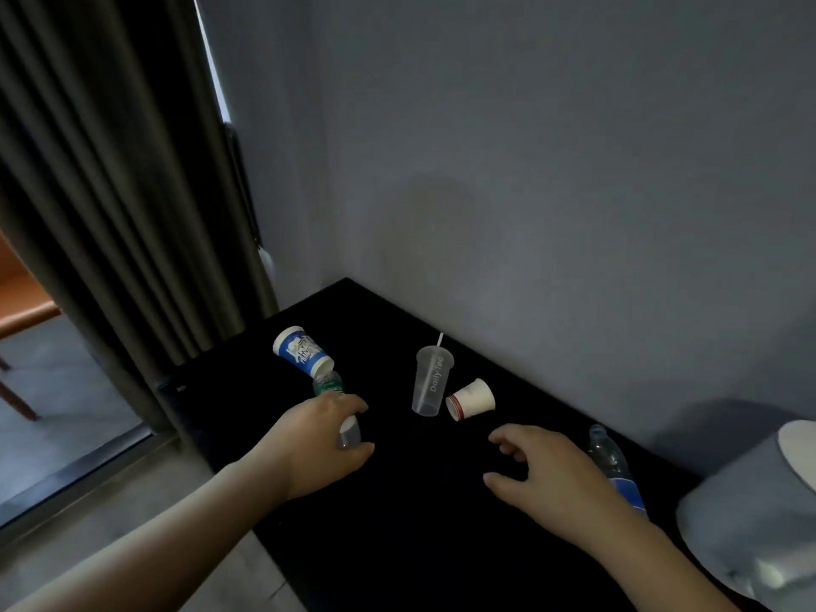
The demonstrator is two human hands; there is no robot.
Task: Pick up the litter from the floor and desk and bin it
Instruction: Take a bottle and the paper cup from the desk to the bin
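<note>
On the black desk [397, 523] my left hand [318, 443] grips a clear plastic bottle with a green label [329, 386] that lies on its side. Just behind it a blue-and-white paper cup [302, 356] lies tipped over. A clear plastic cup with a straw [432, 382] lies in the middle, touching a small white paper cup with red stripes [470, 398] on its side. My right hand [543, 474] hovers over the desk with fingers loosely curled, holding nothing. To its right lies a blue-labelled plastic bottle [616, 468], partly hidden by my wrist.
Grey walls meet behind the desk's far corner. A dark curtain [110, 192] hangs at the left beside the desk's edge. A grey rounded object with a white top [759, 501] stands at the right end. Grey floor [88, 501] lies to the left.
</note>
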